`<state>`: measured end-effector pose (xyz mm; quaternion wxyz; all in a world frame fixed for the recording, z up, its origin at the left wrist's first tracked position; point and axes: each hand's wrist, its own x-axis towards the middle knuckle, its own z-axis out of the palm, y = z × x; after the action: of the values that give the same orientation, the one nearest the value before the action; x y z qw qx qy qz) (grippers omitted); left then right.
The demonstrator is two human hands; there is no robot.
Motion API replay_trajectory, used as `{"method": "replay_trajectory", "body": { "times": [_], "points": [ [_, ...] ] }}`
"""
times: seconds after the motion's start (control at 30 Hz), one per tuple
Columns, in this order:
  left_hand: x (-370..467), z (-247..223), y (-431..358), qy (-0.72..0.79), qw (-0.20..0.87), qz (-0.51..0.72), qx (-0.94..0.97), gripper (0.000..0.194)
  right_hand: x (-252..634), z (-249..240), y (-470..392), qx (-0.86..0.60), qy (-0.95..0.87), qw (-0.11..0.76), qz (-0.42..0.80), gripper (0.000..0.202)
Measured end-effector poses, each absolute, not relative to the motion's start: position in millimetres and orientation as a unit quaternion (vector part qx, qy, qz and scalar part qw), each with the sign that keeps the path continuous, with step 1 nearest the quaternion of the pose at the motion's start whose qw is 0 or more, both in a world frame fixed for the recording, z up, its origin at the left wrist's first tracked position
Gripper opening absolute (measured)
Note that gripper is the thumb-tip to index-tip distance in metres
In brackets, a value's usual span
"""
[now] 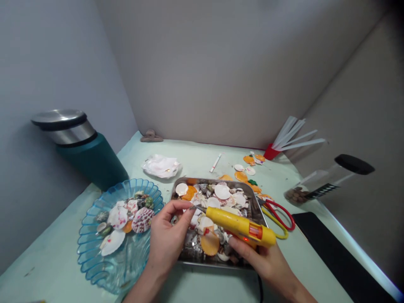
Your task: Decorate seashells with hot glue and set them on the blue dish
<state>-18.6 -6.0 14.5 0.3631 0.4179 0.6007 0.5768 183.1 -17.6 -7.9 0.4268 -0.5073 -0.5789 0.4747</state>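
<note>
A yellow hot glue gun [236,223] is gripped in my right hand [261,261], its nozzle pointing left and a small red light glowing on its body. The tip meets the fingertips of my left hand [168,231], whose thumb and forefinger are pinched together; what they hold is too small or hidden to name. Both hands are above a metal tray [217,265] heaped with seashells [209,243]. Left of my left hand, a blue scalloped plate [120,273] bears several shells, among them a purple-striped scallop shell [142,219].
Scissors [280,214] lie right of the tray, near orange shells [241,176]. Behind are a white crumpled wrapping [160,166], a white stick [215,163] and a brown clip [151,136]. A green flask [91,155], a red cup [271,152] of glue sticks and a clear bottle [322,183] stand around.
</note>
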Motion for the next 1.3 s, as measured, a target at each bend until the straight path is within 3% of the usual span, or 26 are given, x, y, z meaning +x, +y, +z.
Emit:
{"method": "replay_trajectory", "body": {
  "times": [0.33,0.67,1.3],
  "points": [
    [-17.6,13.7,-3.6,0.603,0.334,0.572,0.444,0.006,179.2,5.4,-16.0,-0.494,-0.574,0.421,0.499,0.027],
    [-18.7,11.8,-4.1,0.605,0.325,0.577,0.442,0.006,182.9,-0.8,-15.7,-0.497,-0.596,0.423,0.468,0.037],
    [-19.5,10.1,-6.0,0.587,0.252,0.576,0.51,0.006,180.5,-2.7,-17.1,-0.496,-0.57,0.442,0.482,0.035]
  ]
}}
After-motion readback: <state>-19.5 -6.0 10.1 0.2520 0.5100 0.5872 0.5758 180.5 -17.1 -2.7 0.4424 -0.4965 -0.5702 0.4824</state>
